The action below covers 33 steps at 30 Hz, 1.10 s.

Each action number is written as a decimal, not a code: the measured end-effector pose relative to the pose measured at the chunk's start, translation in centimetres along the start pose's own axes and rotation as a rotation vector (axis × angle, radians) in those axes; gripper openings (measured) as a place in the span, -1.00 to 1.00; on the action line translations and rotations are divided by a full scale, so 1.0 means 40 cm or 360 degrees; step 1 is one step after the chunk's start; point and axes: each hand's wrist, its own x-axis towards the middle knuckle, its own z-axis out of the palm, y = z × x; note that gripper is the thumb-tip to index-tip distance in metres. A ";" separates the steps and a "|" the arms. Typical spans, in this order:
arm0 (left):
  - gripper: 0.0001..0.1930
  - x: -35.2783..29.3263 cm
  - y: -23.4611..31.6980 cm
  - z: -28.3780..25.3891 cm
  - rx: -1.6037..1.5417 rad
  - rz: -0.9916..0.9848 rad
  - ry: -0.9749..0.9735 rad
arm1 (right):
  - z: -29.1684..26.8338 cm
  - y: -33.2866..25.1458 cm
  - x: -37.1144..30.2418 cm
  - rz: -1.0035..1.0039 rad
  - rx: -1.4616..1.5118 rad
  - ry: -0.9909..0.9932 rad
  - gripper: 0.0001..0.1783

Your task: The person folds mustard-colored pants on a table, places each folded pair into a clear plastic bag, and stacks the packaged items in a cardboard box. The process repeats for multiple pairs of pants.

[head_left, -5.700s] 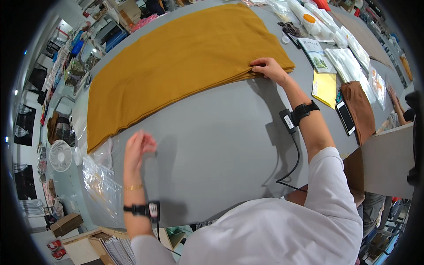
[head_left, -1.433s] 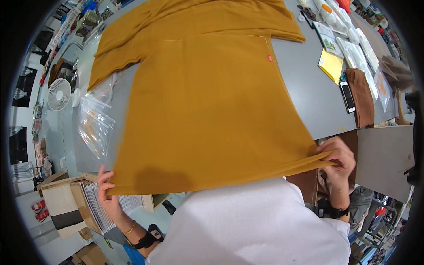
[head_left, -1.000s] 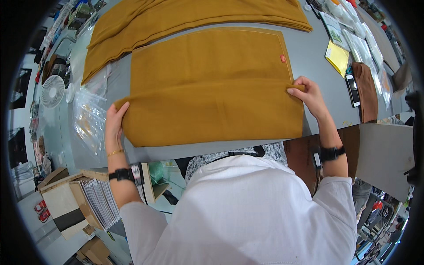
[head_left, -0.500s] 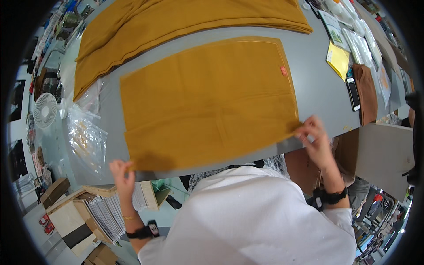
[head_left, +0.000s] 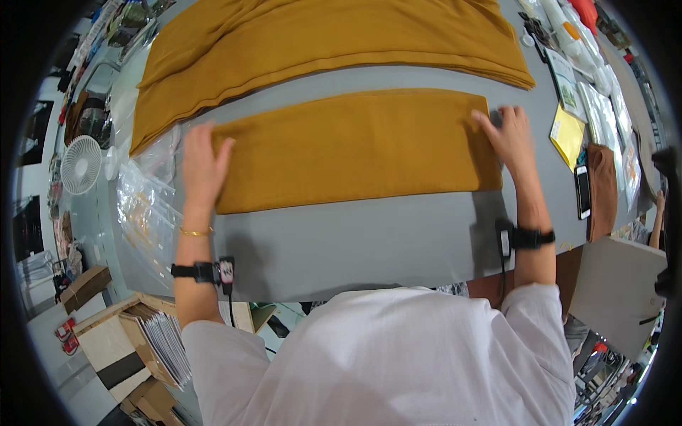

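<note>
Folded mustard cloth (head_left: 355, 153) centre frame; left hand (head_left: 202, 167), right hand (head_left: 513, 142) at opposite ends, thumbs spread, nothing pinched, contact unclear, probably so placed to even its edges; mustard pile (head_left: 334, 39) upper frame

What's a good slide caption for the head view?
Left hand and right hand at opposite ends of a folded mustard cloth, a mustard fabric pile beyond.

The head-worn fisheye camera looked down from close above the grey table (head_left: 362, 245), facing across from its near side.
</note>
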 end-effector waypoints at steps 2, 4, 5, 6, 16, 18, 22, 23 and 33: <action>-0.39 -0.049 0.087 -0.014 -0.0189 0.0245 -0.0280 | -0.005 0.002 -0.084 -0.0235 -0.0147 0.0071 -0.52; -0.30 -0.097 0.193 -0.016 -0.0266 0.0167 -0.0516 | -0.004 0.023 -0.154 -0.0020 0.0163 -0.0129 -0.58; -0.28 -0.117 0.241 -0.020 -0.0266 0.0119 -0.0473 | -0.005 0.039 -0.177 0.0160 0.0545 -0.0300 -0.61; -0.27 -0.141 0.286 -0.026 -0.0235 -0.0018 -0.0551 | -0.020 0.073 -0.179 0.0384 0.0737 -0.0340 -0.64; -0.57 -0.227 0.404 -0.099 -0.2470 -0.1241 -0.0127 | -0.229 -0.202 -0.119 0.0662 0.2020 -0.0421 -0.39; -0.57 -0.215 0.369 -0.107 -0.2583 -0.1349 -0.0302 | -0.152 -0.419 -0.146 0.0195 0.2154 -0.0748 -0.41; -0.61 -0.217 0.334 -0.085 -0.2815 -0.1451 -0.0537 | -0.011 -0.686 -0.175 -0.0064 0.1865 -0.1272 -0.45; -0.61 -0.220 0.334 -0.072 -0.2664 -0.1387 -0.0503 | -0.005 -0.697 -0.179 -0.0014 0.1755 -0.1378 -0.46; -0.39 -0.200 0.362 -0.052 -0.1352 -0.1114 -0.0417 | -0.064 -0.405 -0.281 -0.0764 0.0271 -0.0713 -0.05</action>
